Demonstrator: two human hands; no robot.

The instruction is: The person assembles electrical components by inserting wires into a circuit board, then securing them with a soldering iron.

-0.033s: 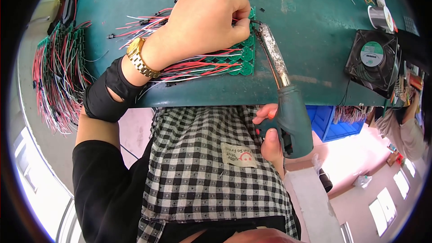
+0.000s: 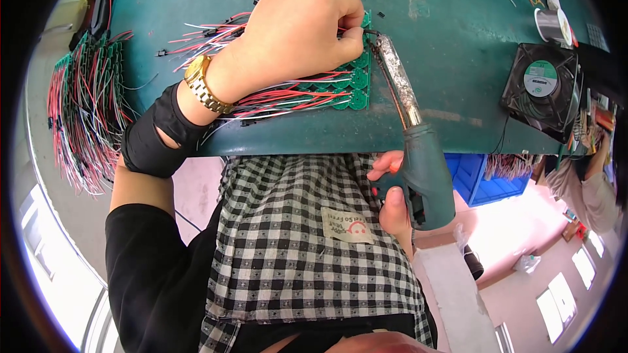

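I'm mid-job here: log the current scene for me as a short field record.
Left grip: curled over green boards; what it pinches, if anything, is hidden
Right grip: around the handle of a soldering iron
Iron tip: close to the left fingertips; contact unclear
Wires: red and white, trailing left from the boards
Right end of table: black fan, wire spool
Below table, right: blue crate

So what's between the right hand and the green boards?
A soldering iron: the head view shows its silvery barrel running from the handle in the right hand toward the green boards.
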